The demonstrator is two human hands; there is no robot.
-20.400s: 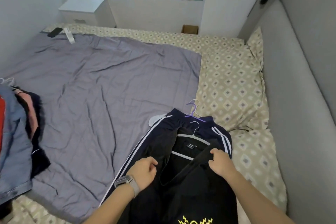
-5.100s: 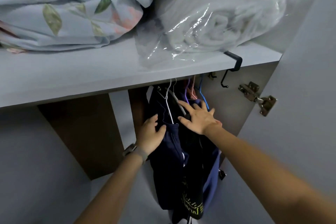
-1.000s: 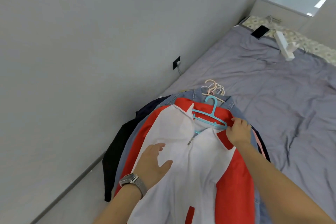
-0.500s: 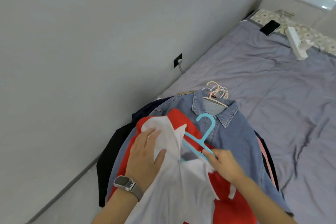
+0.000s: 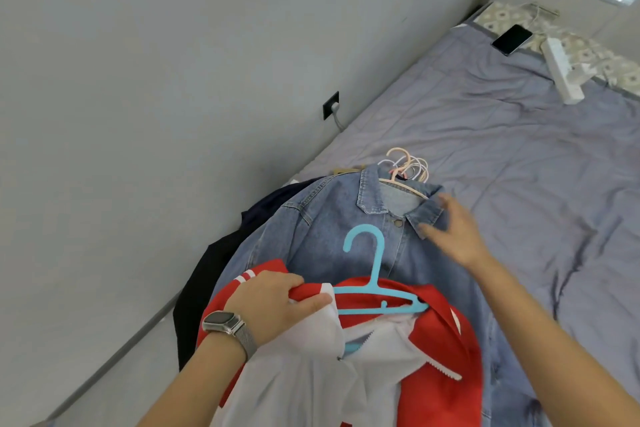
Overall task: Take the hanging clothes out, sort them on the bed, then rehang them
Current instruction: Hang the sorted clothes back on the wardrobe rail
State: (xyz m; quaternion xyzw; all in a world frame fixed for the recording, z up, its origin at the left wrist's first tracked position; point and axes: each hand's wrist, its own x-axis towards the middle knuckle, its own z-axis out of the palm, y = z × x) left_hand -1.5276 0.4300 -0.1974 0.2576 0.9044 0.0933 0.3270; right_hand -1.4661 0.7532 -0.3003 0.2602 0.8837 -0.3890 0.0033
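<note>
No brand, label or lettering can be read on any garment here; the left hand [image 5: 280, 305], a watch [image 5: 225, 322] on its wrist, is closed on the collar edge of the red and white jacket [image 5: 429, 367], thumb and fingers pinching the cloth beside the left arm of the blue hanger [image 5: 374, 288]; that hanger sits inside the jacket's neck with its hook pointing far, over the denim jacket [image 5: 332, 229] beneath; the right hand [image 5: 453, 236] is open, fingers spread and holding nothing, hovering at the denim collar's right point, whether touching I cannot tell; a cluster of pale hangers [image 5: 405, 166] pokes out past that collar; dark clothes [image 5: 214, 274] lie under the pile on its left, by the wall; all rests at the near left of the bed, on a grey-purple sheet [image 5: 519, 166]; far right lie a black phone [image 5: 512, 39] and a white power strip [image 5: 562, 71]; a wall socket [image 5: 330, 105] with a plug sits above the bed edge.
</note>
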